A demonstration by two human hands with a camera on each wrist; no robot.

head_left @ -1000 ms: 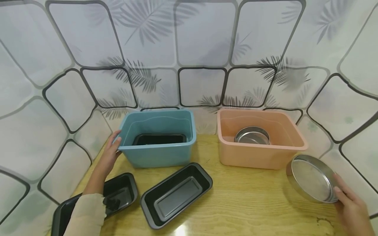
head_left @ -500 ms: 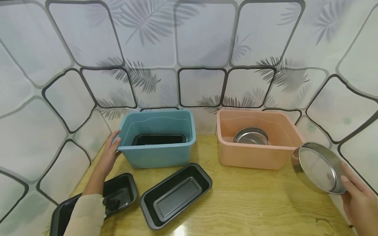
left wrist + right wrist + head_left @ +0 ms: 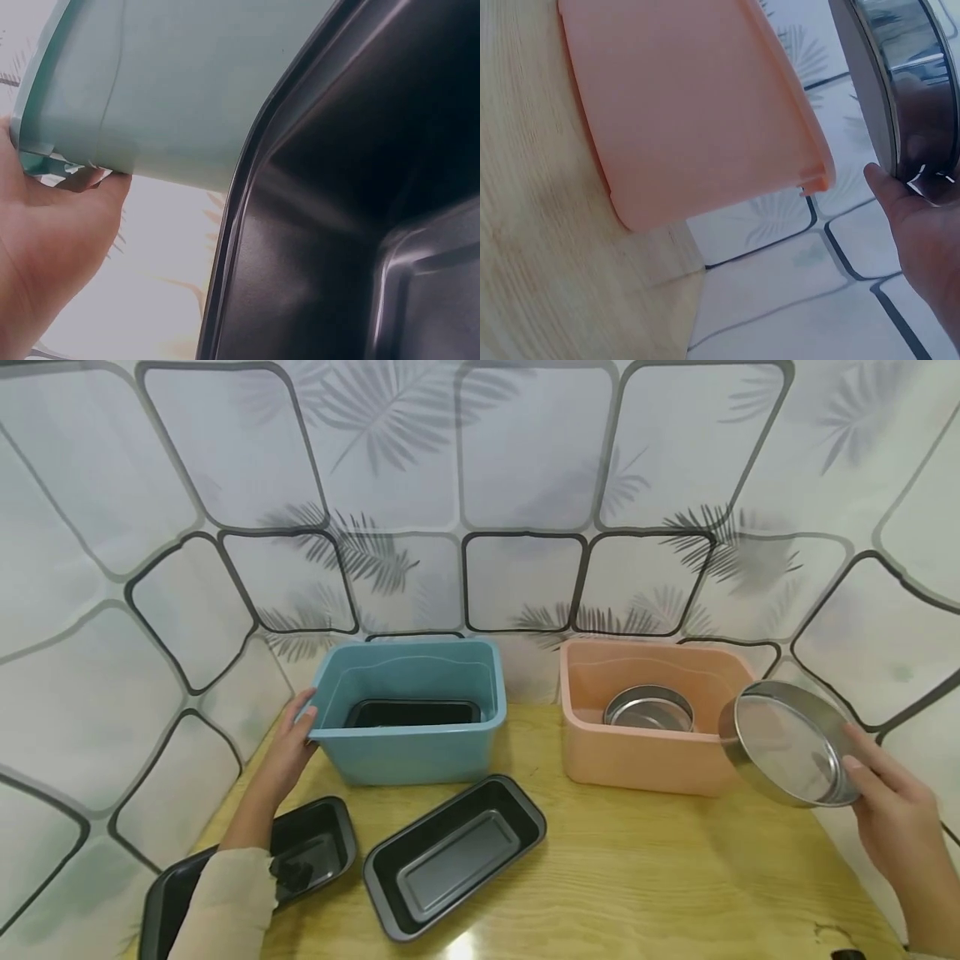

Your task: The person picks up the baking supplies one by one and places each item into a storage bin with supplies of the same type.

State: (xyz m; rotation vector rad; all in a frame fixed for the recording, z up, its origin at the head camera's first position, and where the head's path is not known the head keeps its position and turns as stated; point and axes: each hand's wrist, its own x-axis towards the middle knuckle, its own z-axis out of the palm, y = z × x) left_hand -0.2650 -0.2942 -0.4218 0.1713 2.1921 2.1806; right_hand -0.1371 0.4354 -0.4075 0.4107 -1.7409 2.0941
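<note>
My right hand [image 3: 896,814] grips a round metal cake pan [image 3: 787,743] by its right edge. The pan is held tilted above the table and overlaps the right front corner of the orange bin [image 3: 645,764] in the head view. In the right wrist view the thumb lies at the rim of the cake pan [image 3: 915,82]. My left hand [image 3: 288,747] holds the left rim of the blue bin [image 3: 405,758], thumb and fingers around the edge. A second round pan [image 3: 649,717] lies inside the orange bin, and a dark loaf pan [image 3: 412,714] inside the blue one.
One black loaf pan [image 3: 456,860] lies slanted on the wooden table [image 3: 637,868] before the blue bin. Another loaf pan [image 3: 318,852] sits at the left, partly hidden under the left forearm. Patterned curtain [image 3: 525,460] encloses the back and sides.
My right hand has lifted the cake pan, then carried it left to the orange bin's right front corner. The left hand stays on the blue bin's rim. The head view has shifted slightly.
</note>
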